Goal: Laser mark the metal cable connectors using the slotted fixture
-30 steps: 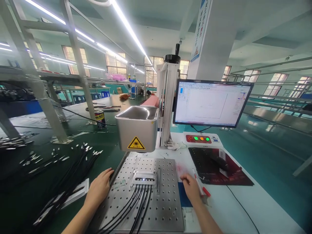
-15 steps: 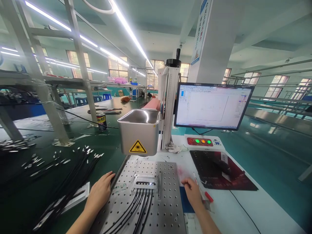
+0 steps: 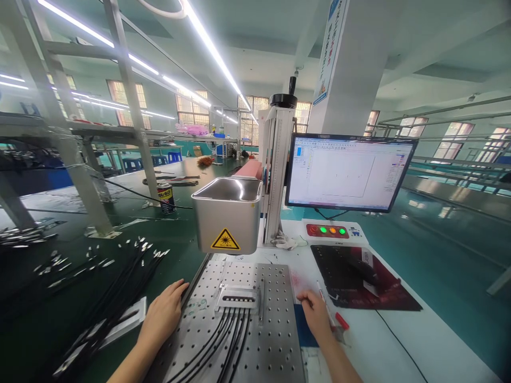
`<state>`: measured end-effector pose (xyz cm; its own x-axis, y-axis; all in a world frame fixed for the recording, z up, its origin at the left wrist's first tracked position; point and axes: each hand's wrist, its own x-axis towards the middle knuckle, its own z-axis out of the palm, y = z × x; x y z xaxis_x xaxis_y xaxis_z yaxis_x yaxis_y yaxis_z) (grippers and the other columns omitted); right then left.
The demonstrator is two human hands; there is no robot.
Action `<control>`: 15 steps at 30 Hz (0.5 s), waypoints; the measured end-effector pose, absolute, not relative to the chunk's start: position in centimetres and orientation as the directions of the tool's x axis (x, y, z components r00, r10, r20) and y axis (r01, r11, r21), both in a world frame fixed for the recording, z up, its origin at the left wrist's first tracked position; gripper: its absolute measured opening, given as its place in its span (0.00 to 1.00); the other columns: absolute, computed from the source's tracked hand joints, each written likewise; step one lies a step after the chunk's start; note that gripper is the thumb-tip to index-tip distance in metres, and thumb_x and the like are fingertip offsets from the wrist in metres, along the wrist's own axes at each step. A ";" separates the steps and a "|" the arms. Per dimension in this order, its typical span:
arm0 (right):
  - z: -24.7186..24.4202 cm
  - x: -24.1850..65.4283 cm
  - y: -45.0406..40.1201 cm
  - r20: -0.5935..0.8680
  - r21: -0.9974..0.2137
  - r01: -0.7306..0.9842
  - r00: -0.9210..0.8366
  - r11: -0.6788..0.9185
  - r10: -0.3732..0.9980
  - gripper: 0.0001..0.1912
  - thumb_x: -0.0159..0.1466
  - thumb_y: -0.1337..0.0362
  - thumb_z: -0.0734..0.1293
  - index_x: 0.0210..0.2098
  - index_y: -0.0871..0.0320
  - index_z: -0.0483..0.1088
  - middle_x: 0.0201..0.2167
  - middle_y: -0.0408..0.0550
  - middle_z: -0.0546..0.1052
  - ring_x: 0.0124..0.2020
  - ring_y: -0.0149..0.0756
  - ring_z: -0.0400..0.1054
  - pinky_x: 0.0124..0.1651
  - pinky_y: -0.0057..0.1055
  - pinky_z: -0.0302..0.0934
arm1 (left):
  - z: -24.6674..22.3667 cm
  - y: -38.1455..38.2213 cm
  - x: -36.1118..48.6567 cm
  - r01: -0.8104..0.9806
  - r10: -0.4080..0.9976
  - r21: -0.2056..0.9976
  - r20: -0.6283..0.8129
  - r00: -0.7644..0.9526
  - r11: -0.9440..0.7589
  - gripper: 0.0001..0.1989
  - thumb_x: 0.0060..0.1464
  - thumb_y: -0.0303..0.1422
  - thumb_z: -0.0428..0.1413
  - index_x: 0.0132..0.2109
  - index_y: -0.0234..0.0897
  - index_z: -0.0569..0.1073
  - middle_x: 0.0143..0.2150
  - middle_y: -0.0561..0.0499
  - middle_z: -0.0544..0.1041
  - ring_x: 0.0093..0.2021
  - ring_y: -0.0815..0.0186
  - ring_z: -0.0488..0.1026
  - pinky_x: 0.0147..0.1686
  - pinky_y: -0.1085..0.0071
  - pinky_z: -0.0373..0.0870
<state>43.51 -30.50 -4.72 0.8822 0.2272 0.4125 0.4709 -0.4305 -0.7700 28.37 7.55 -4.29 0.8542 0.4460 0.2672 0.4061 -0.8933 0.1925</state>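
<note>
My left hand (image 3: 165, 308) lies at the left edge of the perforated metal plate (image 3: 275, 340), fingers stretched out and holding nothing. Beside the plate's right edge rests my right hand (image 3: 315, 314), its fingers loosely bent, with nothing visible in them. Between the hands, a metal fixture (image 3: 237, 299) on the plate holds a row of small cable ends in its slot. Several black cables (image 3: 229, 340) run from it toward me. Above the fixture's far side hangs a silver box-shaped machine head (image 3: 227, 223) with a yellow warning label.
Bundles of black cables (image 3: 123, 282) with metal ends lie on the green table to the left, near a spray can (image 3: 166, 198). At right are a monitor (image 3: 347, 173), a button panel (image 3: 327, 231), a mouse (image 3: 363, 271) on a dark mat, and a red-capped marker (image 3: 341, 320).
A bright spot at the right end of the fixture's slot is gone. The faint marks on the monitor have changed into short separate strokes. Both hands have stayed in place.
</note>
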 end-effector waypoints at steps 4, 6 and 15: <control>-4.7 43.6 -30.4 0.443 -0.734 0.499 0.866 -0.462 0.232 0.12 0.52 0.67 0.54 0.25 0.55 0.69 0.27 0.47 0.76 0.32 0.40 0.70 0.36 0.37 0.66 | -4.1 7.5 28.6 0.404 0.444 0.190 0.276 0.853 -0.895 0.23 0.55 0.26 0.37 0.53 0.33 0.68 0.57 0.47 0.66 0.57 0.62 0.62 0.54 0.65 0.60; -4.5 43.7 -30.3 0.450 -0.710 0.509 0.859 -0.487 0.243 0.13 0.52 0.66 0.54 0.27 0.55 0.69 0.28 0.48 0.75 0.32 0.40 0.70 0.37 0.38 0.66 | -3.5 7.3 28.5 0.401 0.440 0.186 0.285 0.851 -0.897 0.22 0.55 0.26 0.38 0.52 0.32 0.69 0.57 0.45 0.66 0.57 0.62 0.62 0.55 0.65 0.59; -3.0 43.5 -26.6 0.343 -0.605 0.632 0.756 -0.484 0.558 0.19 0.52 0.60 0.62 0.44 0.56 0.68 0.45 0.51 0.71 0.49 0.46 0.62 0.53 0.47 0.55 | 0.3 -2.6 27.6 0.285 0.326 0.175 0.284 0.902 -0.942 0.18 0.53 0.30 0.49 0.52 0.36 0.67 0.56 0.42 0.66 0.56 0.56 0.60 0.52 0.59 0.59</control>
<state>43.54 -26.65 -2.97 0.7561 0.5576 0.3426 0.6315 -0.4843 -0.6055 27.59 -2.55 0.30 0.9017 0.3259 0.2840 0.2855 -0.9423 0.1749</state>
